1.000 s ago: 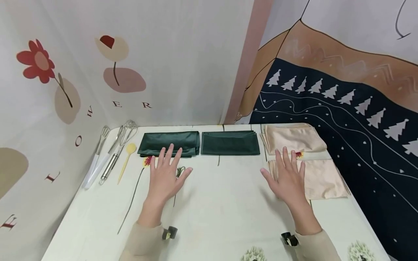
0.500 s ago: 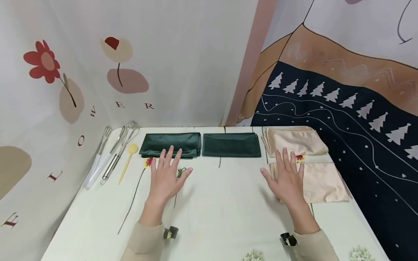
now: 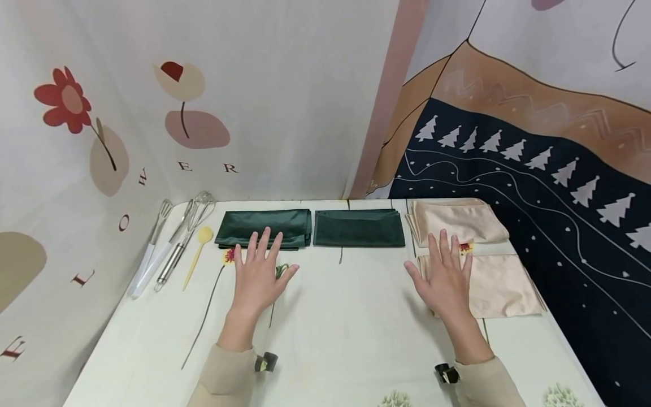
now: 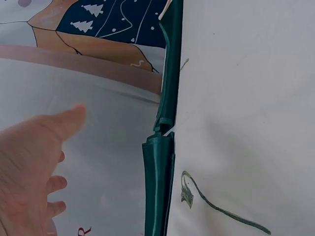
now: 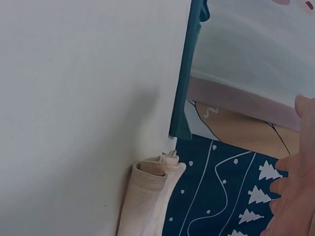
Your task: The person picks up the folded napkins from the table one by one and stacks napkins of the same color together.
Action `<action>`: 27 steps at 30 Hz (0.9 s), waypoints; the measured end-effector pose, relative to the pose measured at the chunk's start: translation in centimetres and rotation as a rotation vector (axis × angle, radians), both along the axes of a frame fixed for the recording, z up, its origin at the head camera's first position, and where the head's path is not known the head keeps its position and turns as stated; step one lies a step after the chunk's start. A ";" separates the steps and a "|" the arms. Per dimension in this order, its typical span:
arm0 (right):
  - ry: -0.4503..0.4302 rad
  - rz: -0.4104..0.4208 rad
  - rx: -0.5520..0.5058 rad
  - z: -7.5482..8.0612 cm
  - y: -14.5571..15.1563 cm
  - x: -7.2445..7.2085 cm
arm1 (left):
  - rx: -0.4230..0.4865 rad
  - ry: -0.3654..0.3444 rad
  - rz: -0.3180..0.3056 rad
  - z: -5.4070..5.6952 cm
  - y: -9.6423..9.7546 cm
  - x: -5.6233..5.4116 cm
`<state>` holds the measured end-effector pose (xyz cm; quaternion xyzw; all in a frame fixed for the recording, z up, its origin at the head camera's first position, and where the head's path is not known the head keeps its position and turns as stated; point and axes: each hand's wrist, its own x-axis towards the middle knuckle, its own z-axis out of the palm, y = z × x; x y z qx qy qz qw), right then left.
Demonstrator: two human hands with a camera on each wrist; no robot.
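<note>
My left hand [image 3: 258, 281] is spread palm down above the table, its fingertips overlapping the front edge of the left dark green folded cloth [image 3: 269, 223] in the head view. To the right, my right hand [image 3: 445, 280] hovers with fingers apart, partly covering the nearer beige folded cloth [image 3: 503, 285]. Both hands hold nothing, and their shadows fall on the tabletop. A second green folded cloth [image 3: 359, 229] lies between them at the back. Behind the right hand's fingertips is another beige folded cloth [image 3: 460, 220]. In the left wrist view the thumb [image 4: 69, 123] stands out from the fingers.
At the back left lie a whisk [image 3: 185, 240], white-handled utensils [image 3: 150, 249] and a yellow spoon [image 3: 198, 257]. The table [image 3: 335, 333] has a white flower-printed cover. A printed curtain [image 3: 285, 102] hangs behind it, and a dark tree-patterned one [image 3: 549, 192] on the right.
Both hands stay spread in nearly the same place. The head view shifts slightly; the cloths and utensils lie where they were.
</note>
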<state>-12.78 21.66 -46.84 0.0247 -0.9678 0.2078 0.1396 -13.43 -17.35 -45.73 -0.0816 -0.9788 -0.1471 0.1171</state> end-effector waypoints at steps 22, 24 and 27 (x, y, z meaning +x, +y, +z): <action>0.194 0.068 -0.419 0.2 -0.3 -4.6 | 0.227 0.057 -0.157 -0.3 2.2 -3.4; 0.181 0.077 -0.413 0.0 -0.6 -5.4 | 0.225 0.053 -0.174 -0.8 2.6 -4.1; 0.143 0.084 -0.436 -0.3 -0.9 -6.5 | 0.252 0.011 -0.198 -1.6 3.3 -5.0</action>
